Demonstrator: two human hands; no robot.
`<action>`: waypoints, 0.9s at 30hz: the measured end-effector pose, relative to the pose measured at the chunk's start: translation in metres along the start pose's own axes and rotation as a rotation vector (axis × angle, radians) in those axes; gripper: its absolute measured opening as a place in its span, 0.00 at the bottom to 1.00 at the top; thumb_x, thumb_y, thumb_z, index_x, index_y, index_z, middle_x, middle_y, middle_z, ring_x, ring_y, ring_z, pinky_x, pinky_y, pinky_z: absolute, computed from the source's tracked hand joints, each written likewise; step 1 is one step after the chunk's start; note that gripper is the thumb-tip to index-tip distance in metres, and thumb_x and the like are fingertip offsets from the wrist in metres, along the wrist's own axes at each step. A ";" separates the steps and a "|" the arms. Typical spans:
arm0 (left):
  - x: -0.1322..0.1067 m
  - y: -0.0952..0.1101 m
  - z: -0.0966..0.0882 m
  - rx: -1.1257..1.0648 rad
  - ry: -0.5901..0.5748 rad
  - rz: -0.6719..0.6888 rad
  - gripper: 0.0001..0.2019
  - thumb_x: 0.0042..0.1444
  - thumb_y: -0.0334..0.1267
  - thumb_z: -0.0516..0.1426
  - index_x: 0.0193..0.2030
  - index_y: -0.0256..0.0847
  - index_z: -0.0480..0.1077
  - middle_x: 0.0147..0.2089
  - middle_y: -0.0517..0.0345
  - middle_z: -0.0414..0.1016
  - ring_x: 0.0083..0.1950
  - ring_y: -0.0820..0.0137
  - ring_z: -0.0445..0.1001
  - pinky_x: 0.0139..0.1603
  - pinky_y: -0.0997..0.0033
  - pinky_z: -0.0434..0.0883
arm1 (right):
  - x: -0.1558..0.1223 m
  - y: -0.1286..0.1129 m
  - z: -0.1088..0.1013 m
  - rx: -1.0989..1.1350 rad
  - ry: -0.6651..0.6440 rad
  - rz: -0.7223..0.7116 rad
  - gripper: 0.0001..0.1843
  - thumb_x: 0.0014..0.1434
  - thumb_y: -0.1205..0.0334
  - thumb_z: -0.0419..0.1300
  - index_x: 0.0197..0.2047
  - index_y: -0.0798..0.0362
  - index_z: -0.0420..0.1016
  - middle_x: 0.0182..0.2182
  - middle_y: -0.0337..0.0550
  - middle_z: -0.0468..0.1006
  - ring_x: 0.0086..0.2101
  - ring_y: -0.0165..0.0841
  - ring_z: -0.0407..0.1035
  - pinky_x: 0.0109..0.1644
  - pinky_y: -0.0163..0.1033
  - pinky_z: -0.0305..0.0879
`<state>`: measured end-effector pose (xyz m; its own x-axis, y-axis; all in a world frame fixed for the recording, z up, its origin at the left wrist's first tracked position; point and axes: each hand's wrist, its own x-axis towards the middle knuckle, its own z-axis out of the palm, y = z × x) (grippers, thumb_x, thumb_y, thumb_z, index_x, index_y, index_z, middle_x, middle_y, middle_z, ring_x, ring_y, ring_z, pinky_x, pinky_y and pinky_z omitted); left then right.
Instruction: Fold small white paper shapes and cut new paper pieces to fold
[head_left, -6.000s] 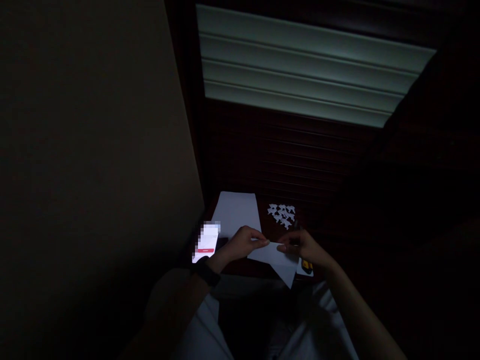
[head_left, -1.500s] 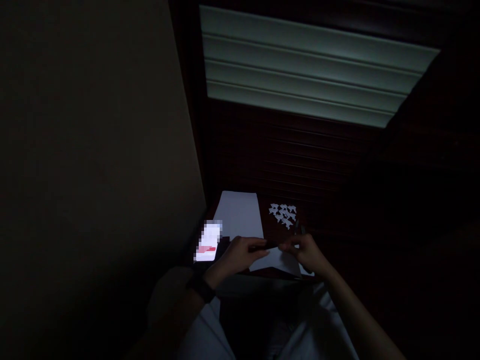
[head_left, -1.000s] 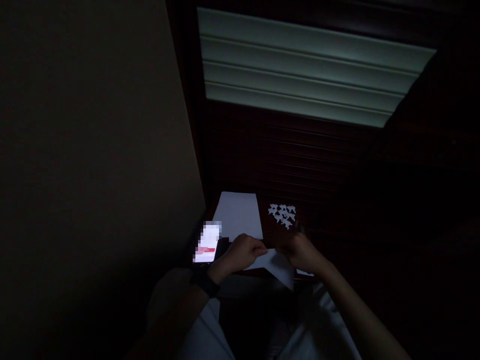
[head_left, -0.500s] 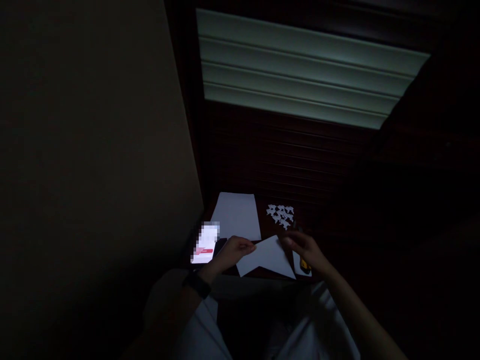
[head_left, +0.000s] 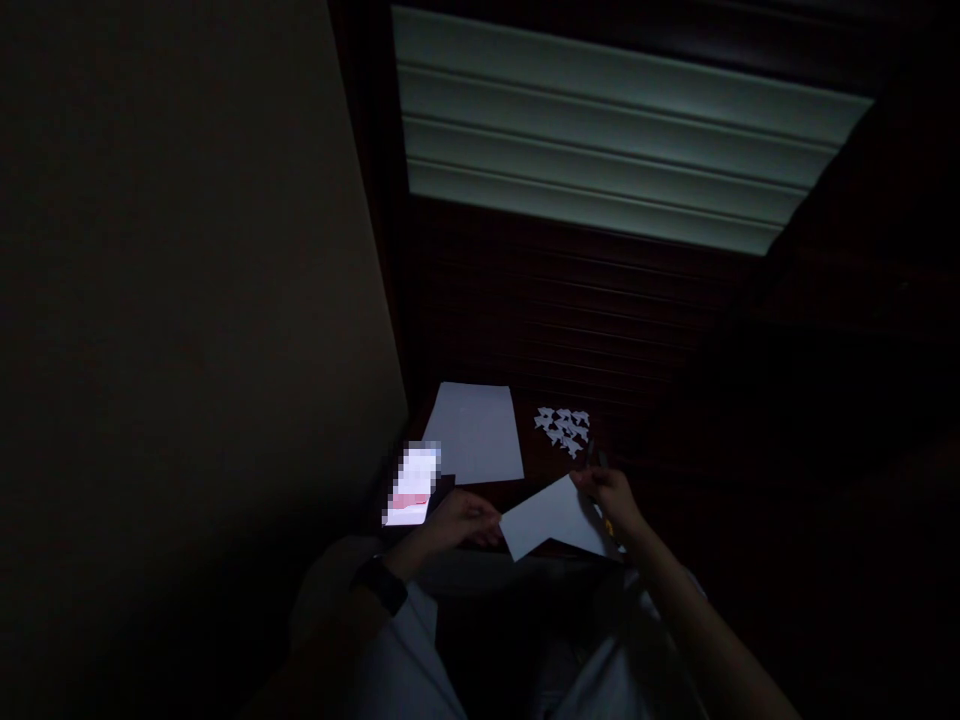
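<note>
A white sheet of paper (head_left: 551,512) with a notched lower edge is held just above the dark table. My right hand (head_left: 609,500) pinches it by its upper right corner. My left hand (head_left: 466,518), with a dark watch at the wrist, is beside the sheet's left corner, its fingers stretched out and slightly apart. Whether a fingertip touches the paper is hard to tell. Partly hidden under the paper and my right hand is a yellow-and-black tool (head_left: 609,527). Thin dark metal tips (head_left: 592,455) show just beyond that hand.
A larger white sheet (head_left: 476,435) lies at the back left. Several small folded white paper pieces (head_left: 564,430) are grouped at the back right. A lit phone (head_left: 412,487) sits at the left edge. A wall (head_left: 225,250) and a slatted panel (head_left: 600,130) enclose the dim space.
The notched sheet has moved to the right. My right hand has taken hold of its corner, while my left hand has let go and drawn back left.
</note>
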<state>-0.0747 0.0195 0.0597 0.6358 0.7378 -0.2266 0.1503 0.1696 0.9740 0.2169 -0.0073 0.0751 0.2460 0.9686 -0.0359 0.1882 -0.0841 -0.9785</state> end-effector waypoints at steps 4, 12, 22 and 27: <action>-0.002 -0.015 -0.009 -0.057 0.082 -0.073 0.20 0.46 0.50 0.60 0.37 0.33 0.73 0.36 0.43 0.78 0.34 0.63 0.76 0.34 0.67 0.70 | 0.005 0.003 -0.005 0.046 0.071 0.016 0.24 0.41 0.42 0.64 0.24 0.59 0.74 0.19 0.39 0.71 0.21 0.28 0.60 0.24 0.32 0.54; 0.005 -0.005 0.012 -0.125 0.208 -0.002 0.23 0.50 0.55 0.55 0.42 0.37 0.73 0.41 0.48 0.76 0.41 0.63 0.73 0.35 0.71 0.67 | -0.004 0.016 0.034 -0.127 0.011 -0.019 0.25 0.44 0.40 0.60 0.25 0.59 0.75 0.21 0.43 0.74 0.23 0.31 0.64 0.25 0.33 0.57; 0.026 -0.030 0.015 -0.318 0.351 -0.042 0.20 0.50 0.51 0.56 0.38 0.34 0.72 0.31 0.53 0.74 0.31 0.68 0.73 0.30 0.70 0.69 | -0.007 0.029 -0.003 -0.877 0.326 0.020 0.23 0.57 0.45 0.49 0.44 0.55 0.70 0.37 0.52 0.74 0.39 0.40 0.69 0.40 0.38 0.61; 0.032 -0.041 0.022 -0.605 0.460 -0.074 0.16 0.52 0.39 0.58 0.48 0.40 0.66 0.46 0.48 0.72 0.41 0.64 0.74 0.39 0.58 0.73 | -0.006 0.049 -0.025 -1.182 0.289 0.215 0.24 0.59 0.46 0.47 0.49 0.57 0.61 0.41 0.57 0.69 0.41 0.44 0.69 0.39 0.44 0.63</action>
<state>-0.0440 0.0213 0.0124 0.2405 0.8861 -0.3963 -0.3454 0.4597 0.8181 0.2480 -0.0234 0.0319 0.5507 0.8345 0.0196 0.8244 -0.5401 -0.1691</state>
